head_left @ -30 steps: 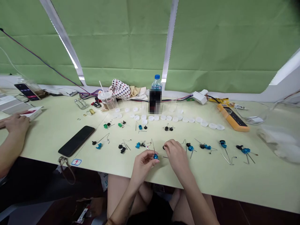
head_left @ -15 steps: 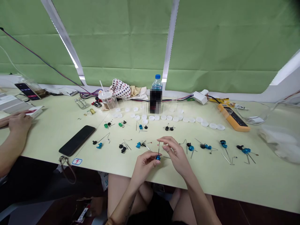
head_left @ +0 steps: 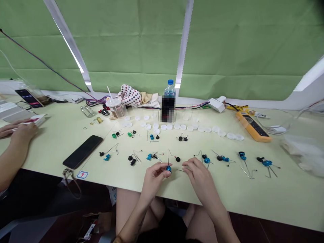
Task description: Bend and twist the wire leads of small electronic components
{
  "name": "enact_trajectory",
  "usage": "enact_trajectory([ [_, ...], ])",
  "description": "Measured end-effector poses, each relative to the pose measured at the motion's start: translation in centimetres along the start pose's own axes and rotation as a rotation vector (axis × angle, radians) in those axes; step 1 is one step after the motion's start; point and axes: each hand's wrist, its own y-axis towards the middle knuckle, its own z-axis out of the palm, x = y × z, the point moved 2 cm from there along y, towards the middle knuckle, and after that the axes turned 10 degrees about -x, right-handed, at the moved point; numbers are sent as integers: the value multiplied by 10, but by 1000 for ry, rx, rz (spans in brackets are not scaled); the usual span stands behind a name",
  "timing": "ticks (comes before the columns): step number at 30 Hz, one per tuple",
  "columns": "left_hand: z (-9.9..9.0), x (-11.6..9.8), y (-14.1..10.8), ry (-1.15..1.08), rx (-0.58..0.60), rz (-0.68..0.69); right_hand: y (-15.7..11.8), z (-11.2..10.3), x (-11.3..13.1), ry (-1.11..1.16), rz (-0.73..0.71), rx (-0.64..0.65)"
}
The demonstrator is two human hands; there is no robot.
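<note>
My left hand pinches a small blue knob-like part between thumb and fingers, just above the table's front. A thin bent wire stands upright out of that part, its upper end angling right to a small red tip. My right hand is lowered to the table with its fingertips together at one end of a thin metal rod. Between the hands, farther back, lies a black round part. A blue part with wires lies beyond the right hand.
Groups of blue, green and black parts with wires lie in rows. Behind them are white round caps and a bottle. A phone lies left, an orange power strip right. A co-worker's hand rests on a white box.
My right hand has come away from the wire's top and moved down and right to the metal rod on the table. My left hand still holds the blue part, shifted slightly left.
</note>
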Motion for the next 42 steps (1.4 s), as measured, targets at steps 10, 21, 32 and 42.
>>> enact_trajectory([
  [10, 1, 0, -1, -52, -25, -78, -19, 15, -5, -443, -227, 23],
  [21, 2, -3, -2, -37, -19, -58, -14, 1, 19, 52, -73, 32],
  [32, 2, -5, -2, -40, -1, -35, -19, 2, 16, -8, -282, -29],
  [42, 1, 0, 0, -6, 24, -8, -21, -1, 16, -116, -415, -10],
])
